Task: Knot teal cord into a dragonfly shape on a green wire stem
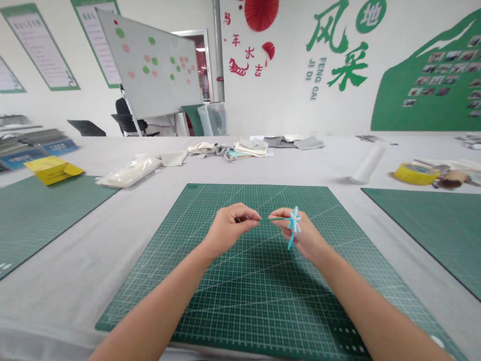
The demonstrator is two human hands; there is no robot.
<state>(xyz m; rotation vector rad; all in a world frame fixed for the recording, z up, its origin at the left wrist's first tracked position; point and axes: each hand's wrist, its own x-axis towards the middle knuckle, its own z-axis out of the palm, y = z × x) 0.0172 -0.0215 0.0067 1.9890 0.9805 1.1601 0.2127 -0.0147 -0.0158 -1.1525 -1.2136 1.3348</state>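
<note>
1. Above a green gridded cutting mat (254,300), between its side edges: left hand (231,228) pinching a thin green stem (264,219).
2. Right hand (308,237) grasping the same stem beside a blue-and-white star-shaped ornament (295,220).

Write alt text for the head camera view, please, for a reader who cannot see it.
A person's left hand and right hand hold a thin green stem with a small blue-and-white ornament above a gridded green mat. The mat lies on a white-covered table, with cloth pieces farther back.
</note>
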